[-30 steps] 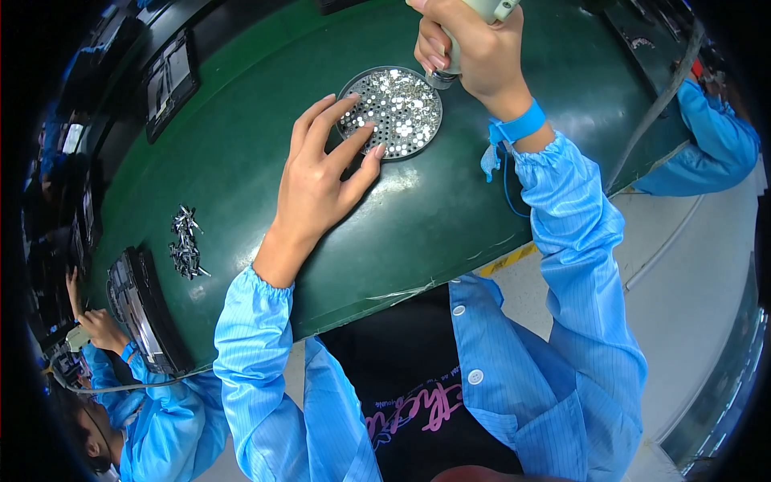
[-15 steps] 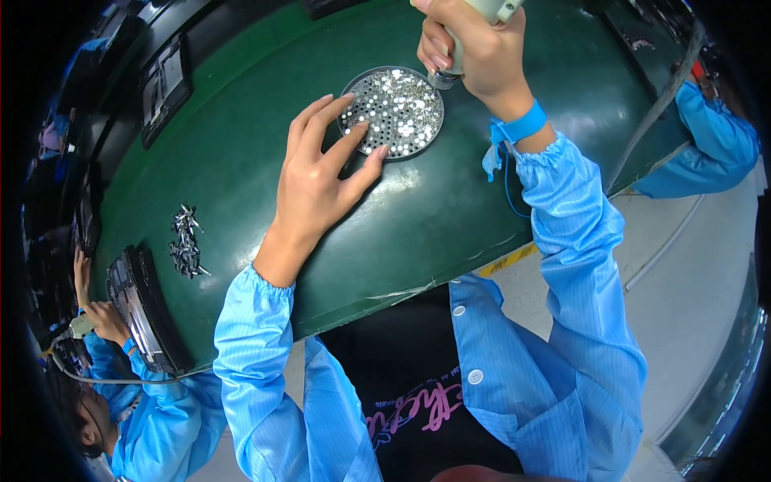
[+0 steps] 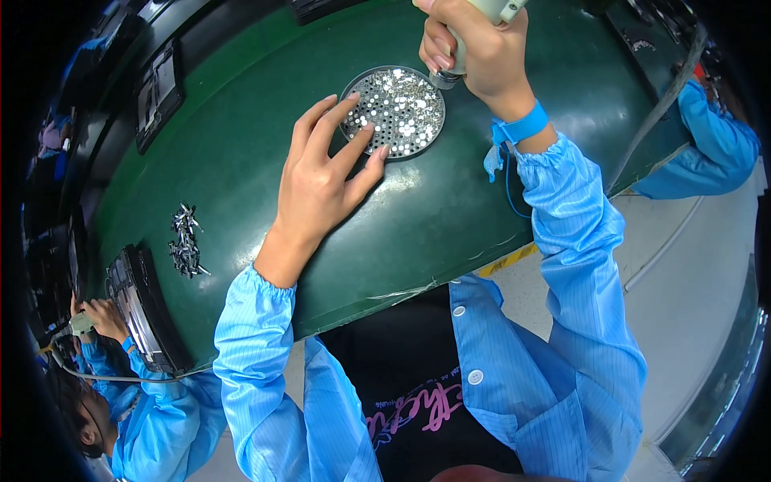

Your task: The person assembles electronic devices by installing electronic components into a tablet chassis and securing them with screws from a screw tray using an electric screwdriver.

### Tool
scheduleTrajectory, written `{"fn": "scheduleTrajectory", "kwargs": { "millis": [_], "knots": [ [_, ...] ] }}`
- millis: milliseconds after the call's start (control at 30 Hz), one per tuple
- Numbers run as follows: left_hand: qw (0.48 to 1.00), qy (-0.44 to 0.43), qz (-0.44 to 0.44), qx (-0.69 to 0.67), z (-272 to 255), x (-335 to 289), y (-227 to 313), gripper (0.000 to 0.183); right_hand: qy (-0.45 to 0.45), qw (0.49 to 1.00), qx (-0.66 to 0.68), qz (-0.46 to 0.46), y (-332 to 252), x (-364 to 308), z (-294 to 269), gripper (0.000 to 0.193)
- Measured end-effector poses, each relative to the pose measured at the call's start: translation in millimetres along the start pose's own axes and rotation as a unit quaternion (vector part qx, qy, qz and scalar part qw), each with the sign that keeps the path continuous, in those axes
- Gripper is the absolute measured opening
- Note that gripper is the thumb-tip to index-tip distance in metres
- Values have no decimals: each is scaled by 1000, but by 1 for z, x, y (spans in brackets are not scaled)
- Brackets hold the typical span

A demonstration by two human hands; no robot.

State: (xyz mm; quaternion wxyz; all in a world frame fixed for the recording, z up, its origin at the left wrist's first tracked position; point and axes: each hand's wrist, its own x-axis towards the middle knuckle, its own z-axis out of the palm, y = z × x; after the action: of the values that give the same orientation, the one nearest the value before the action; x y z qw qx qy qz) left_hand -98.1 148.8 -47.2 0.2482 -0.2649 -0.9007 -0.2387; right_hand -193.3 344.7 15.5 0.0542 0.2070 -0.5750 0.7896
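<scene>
My left hand (image 3: 317,178) is loosely spread, its fingertips at the left side of a round perforated tray (image 3: 384,124) of small silvery pieces (image 3: 414,100) on the green table (image 3: 450,209); I can't tell whether it pinches any. My right hand (image 3: 488,56) wraps firmly around a pale handheld tool (image 3: 461,59) beside the tray's upper-right rim.

A messy heap of small black-and-silver parts (image 3: 186,241) sat near a chunky black rectangular device (image 3: 146,312), and a thick grey cable (image 3: 660,106) kinda hung across the glossy green tabletop (image 3: 241,145) on the right.
</scene>
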Motion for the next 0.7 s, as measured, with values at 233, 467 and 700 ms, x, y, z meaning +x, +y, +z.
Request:
{"fn": "scheduleTrajectory", "kwargs": {
  "millis": [233, 467, 700],
  "knots": [
    [1000, -7, -3, -5, 0, 0, -2, 25, 1, 1000, 5, 9, 0, 1, 0, 16],
    [998, -42, 36, -32, -4, 2, -2, 42, 1, 1000, 4, 5, -1, 0, 0, 16],
    [996, -74, 49, -8, -5, 4, 3, 43, 0, 1000, 7, 5, -1, -1, 0, 15]
  ]
}}
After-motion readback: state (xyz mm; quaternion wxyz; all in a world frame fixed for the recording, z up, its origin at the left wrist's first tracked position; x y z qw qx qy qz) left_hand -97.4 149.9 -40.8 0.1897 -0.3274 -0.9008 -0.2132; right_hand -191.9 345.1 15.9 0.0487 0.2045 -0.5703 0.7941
